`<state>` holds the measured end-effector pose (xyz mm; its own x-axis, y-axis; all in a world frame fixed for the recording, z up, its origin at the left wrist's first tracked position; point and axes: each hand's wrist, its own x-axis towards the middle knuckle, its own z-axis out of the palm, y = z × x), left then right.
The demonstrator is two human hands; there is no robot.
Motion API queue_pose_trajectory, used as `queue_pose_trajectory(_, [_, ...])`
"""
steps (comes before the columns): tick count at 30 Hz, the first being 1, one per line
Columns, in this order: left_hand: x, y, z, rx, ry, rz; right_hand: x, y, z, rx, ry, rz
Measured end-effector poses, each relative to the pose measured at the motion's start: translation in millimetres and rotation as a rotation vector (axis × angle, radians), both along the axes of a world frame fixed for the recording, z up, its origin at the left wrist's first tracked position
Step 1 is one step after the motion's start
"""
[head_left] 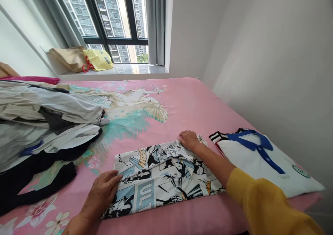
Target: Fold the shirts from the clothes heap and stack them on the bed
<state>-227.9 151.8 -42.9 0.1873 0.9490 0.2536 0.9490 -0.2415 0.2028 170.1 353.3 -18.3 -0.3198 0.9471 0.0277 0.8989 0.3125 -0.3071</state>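
A garment with a comic print in black, white and light blue (166, 183) lies flat, folded into a long strip near the front edge of the bed; its exact kind is unclear. At its left end, my left hand (102, 188) grips the edge with fingers and thumb close together. My right hand (189, 140) reaches across to the far right edge, its curled fingers holding the cloth there. The fingertips are partly hidden. Right of the garment lies a folded white polo shirt (249, 158) with a blue collar and placket.
A heap of loose clothes (52, 113), white, grey and black, covers the left of the bed. The pink bedsheet (187, 99) has a bird and flower print. A brown paper bag (69, 58) and a yellow bag (100, 60) stand on the windowsill. A wall borders the right side.
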Motion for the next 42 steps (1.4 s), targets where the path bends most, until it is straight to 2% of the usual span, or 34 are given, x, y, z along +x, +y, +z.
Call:
queue_pose_trajectory(2, [4, -2, 4.9, -0.03, -0.07, 0.067, -2, -18, 4.2, 0.067, 0.048, 0.022])
queue_pose_trajectory(5, [12, 7, 19.1, -0.104, -0.196, 0.295, 2, -55, 8.7, 0.135, 0.163, 0.11])
queue_pose_trajectory(8, [18, 28, 32.6, -0.274, -0.267, 0.526, 11, -90, 5.5, 0.1, 0.194, 0.138])
queue_pose_trajectory(11, [19, 51, 36.6, -0.399, -0.339, 0.621, 14, -112, -1.3, 0.075, 0.165, 0.13])
queue_pose_trajectory(14, [18, 66, 31.3, -0.419, -0.414, 0.634, 12, -120, -4.8, 0.099, 0.14, 0.117])
queue_pose_trajectory(20, [11, 74, 20.3, -0.459, -0.61, 0.599, 6, -123, -7.0, 0.137, 0.125, 0.15])
queue_pose_trajectory(23, [8, 81, 18.0, -0.41, -0.668, 0.612, 5, -123, -10.6, 0.169, 0.109, 0.114])
queue_pose_trajectory(32, [8, 92, 6.4, -0.322, -0.654, 0.7, -6, -126, -9.5, 0.095, 0.118, 0.185])
queue_pose_trajectory(42, [6, 96, 4.7, -0.301, -0.588, 0.736, -2, -132, -17.2, 0.069, 0.222, 0.185])
